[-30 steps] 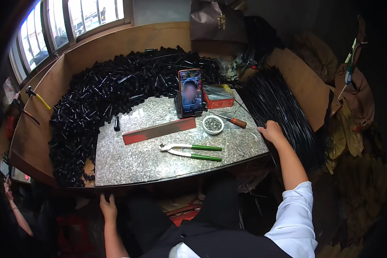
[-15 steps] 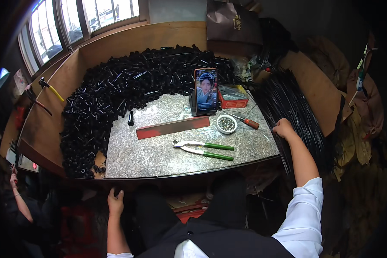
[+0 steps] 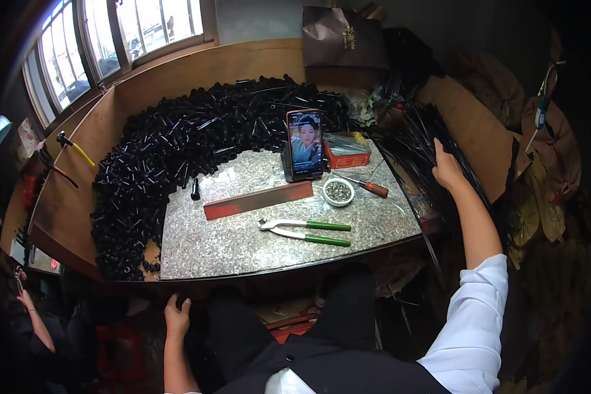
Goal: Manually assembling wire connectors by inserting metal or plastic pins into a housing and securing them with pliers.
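My right hand (image 3: 448,169) is at the right end of the bench, its fingers curled round part of a bundle of long, thin black rods (image 3: 421,134). The hand itself hides how many it grips. Below the bench's front edge, my left hand (image 3: 176,318) hangs with thumb and fingertips apart and nothing visible between them. Between the hands lie green-handled pincers (image 3: 308,232) on the speckled bench top (image 3: 243,253). Behind them are a long reddish bar (image 3: 259,199), a white bowl of small metal pieces (image 3: 338,192) and a screwdriver (image 3: 373,189).
A phone (image 3: 305,144) stands upright beside a red box (image 3: 348,152). Black tubular pieces (image 3: 197,131) are heaped along the back and left, inside a wooden rim (image 3: 243,59). A hammer (image 3: 76,148) hangs at left. Another person's arm (image 3: 39,325) shows at lower left.
My right hand has moved away and to the right, and the black rods have shifted with it, baring some surface near the bench's right edge. My left hand is almost still.
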Demonstrator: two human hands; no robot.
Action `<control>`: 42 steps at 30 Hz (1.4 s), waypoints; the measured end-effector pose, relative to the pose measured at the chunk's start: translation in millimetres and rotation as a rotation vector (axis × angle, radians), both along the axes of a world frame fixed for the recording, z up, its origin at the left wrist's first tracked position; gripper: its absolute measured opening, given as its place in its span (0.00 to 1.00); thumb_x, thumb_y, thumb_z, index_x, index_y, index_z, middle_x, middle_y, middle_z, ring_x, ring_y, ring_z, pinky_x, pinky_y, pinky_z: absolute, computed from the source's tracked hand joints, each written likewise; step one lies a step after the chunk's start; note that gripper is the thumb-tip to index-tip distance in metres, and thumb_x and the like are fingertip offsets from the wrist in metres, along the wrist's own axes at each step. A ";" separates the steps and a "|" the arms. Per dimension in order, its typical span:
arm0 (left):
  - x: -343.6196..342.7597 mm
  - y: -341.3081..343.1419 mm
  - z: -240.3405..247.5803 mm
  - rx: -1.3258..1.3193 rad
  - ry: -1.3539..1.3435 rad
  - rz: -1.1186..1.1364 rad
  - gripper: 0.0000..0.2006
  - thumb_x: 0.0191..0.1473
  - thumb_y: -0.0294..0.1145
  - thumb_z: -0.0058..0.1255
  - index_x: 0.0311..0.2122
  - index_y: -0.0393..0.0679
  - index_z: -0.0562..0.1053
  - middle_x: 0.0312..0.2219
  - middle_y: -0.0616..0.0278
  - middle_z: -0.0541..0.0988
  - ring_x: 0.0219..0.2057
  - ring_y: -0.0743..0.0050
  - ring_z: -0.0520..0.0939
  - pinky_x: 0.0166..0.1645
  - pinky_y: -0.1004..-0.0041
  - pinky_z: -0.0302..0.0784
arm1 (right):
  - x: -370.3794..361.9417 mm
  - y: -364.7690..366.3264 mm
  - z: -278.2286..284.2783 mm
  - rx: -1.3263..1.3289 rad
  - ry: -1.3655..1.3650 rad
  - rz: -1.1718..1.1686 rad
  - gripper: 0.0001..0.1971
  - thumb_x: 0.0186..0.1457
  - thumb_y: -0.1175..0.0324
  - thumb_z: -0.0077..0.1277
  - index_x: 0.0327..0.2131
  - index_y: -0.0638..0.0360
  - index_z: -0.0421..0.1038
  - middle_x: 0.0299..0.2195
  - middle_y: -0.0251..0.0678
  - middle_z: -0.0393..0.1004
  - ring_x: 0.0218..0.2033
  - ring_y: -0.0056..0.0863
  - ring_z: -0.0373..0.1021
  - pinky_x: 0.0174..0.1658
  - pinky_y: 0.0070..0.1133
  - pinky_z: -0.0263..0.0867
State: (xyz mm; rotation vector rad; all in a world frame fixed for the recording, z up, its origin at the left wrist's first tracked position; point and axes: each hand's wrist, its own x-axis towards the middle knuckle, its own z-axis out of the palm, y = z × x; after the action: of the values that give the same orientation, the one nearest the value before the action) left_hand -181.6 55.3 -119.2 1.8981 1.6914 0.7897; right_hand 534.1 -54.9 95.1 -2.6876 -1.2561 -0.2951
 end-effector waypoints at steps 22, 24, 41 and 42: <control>151.4 -50.5 195.9 0.578 -0.203 -0.442 0.11 0.44 0.26 0.61 0.34 0.36 0.74 0.27 0.53 0.78 0.28 0.57 0.78 0.35 0.68 0.74 | -185.7 5.9 104.8 0.809 0.578 0.651 0.17 0.55 0.75 0.51 0.48 0.66 0.63 0.32 0.28 0.70 0.29 0.09 0.65 0.28 0.09 0.61; 172.3 -65.3 219.0 0.460 -0.337 -0.582 0.12 0.44 0.27 0.61 0.35 0.36 0.74 0.29 0.52 0.78 0.30 0.59 0.79 0.35 0.69 0.75 | -226.2 3.4 105.7 0.703 0.772 0.673 0.13 0.57 0.71 0.50 0.45 0.64 0.64 0.27 0.25 0.68 0.22 0.08 0.61 0.23 0.09 0.57; 235.3 -44.3 211.4 -0.283 -1.590 -0.468 0.16 0.65 0.41 0.33 0.46 0.41 0.68 0.43 0.61 0.73 0.47 0.75 0.72 0.53 0.69 0.64 | -365.9 52.3 58.4 0.442 0.984 1.041 0.05 0.57 0.74 0.49 0.35 0.65 0.68 0.29 0.30 0.73 0.30 0.12 0.68 0.34 0.13 0.66; 234.7 -44.5 212.1 -0.294 -1.630 -0.438 0.14 0.64 0.40 0.35 0.43 0.42 0.70 0.42 0.63 0.74 0.45 0.75 0.72 0.52 0.70 0.65 | -365.8 54.9 57.1 0.444 0.986 1.049 0.05 0.56 0.74 0.50 0.35 0.66 0.70 0.30 0.30 0.74 0.31 0.12 0.68 0.33 0.13 0.66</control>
State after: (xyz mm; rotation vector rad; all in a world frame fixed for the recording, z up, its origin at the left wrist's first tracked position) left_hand 53.1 10.8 93.0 0.7333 0.3000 1.2284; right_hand 168.3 -0.1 152.2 -1.1827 -1.6594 0.6936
